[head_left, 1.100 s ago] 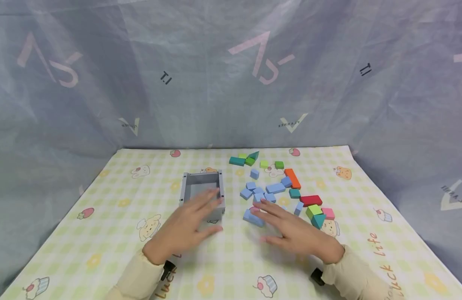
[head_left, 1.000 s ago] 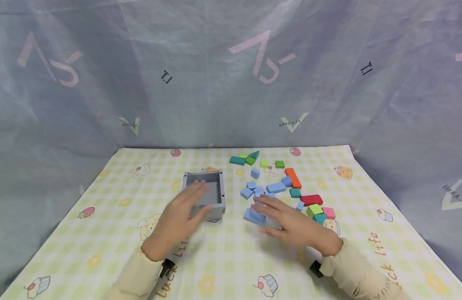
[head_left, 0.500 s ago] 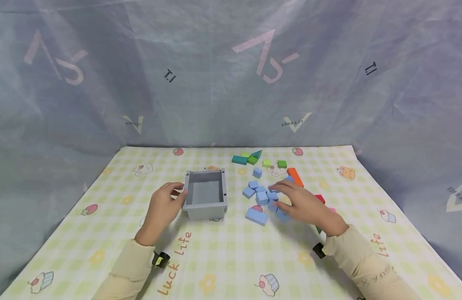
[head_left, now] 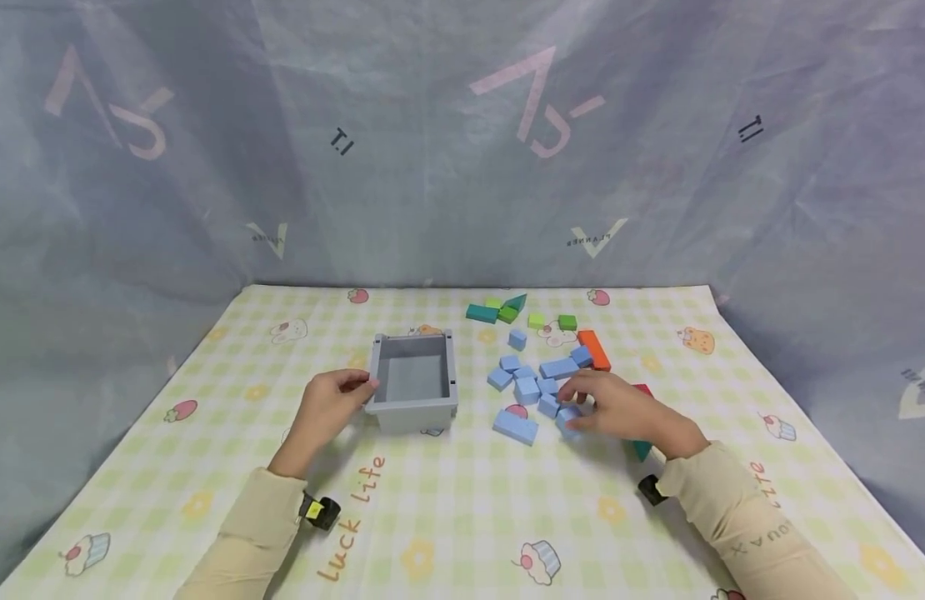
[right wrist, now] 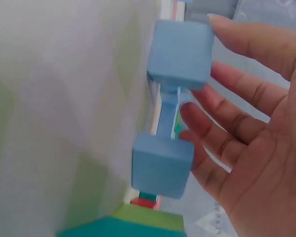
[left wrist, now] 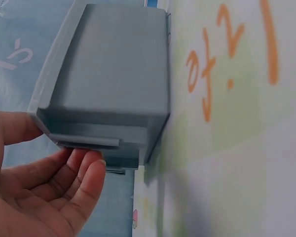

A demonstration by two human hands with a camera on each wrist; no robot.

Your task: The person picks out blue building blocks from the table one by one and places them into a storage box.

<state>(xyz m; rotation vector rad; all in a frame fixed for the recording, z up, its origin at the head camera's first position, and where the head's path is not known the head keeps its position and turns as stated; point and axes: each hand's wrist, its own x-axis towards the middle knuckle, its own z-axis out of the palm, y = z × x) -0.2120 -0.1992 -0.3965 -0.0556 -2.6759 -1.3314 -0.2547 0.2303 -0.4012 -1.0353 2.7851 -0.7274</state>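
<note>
A grey open-topped plastic box [head_left: 417, 417] stands left of the middle of the table. My left hand [head_left: 323, 412] pinches its left rim; in the left wrist view the thumb lies on the rim and the curled fingers [left wrist: 91, 170] reach under the side ledge. To the right, my right hand [head_left: 623, 406] is low over the scattered blue blocks, fingers loosely bent. A blue cube [right wrist: 181, 52] lies by its thumb and fingertips, and another blue block [right wrist: 163, 165] sits beside the lower fingers. One long blue block [head_left: 515, 427] lies apart, nearer the box.
Green and teal blocks [head_left: 482, 313] lie at the back. An orange block [head_left: 594, 350] is behind the right hand, and a red block [head_left: 642, 389] and a teal triangle [head_left: 642, 450] are partly hidden by it. A patterned cloth [head_left: 462, 517] covers the table.
My left hand has moved from over the box to its left side and taken hold of the rim. My right hand has moved right and lowered among the blue blocks, with some shifting in view.
</note>
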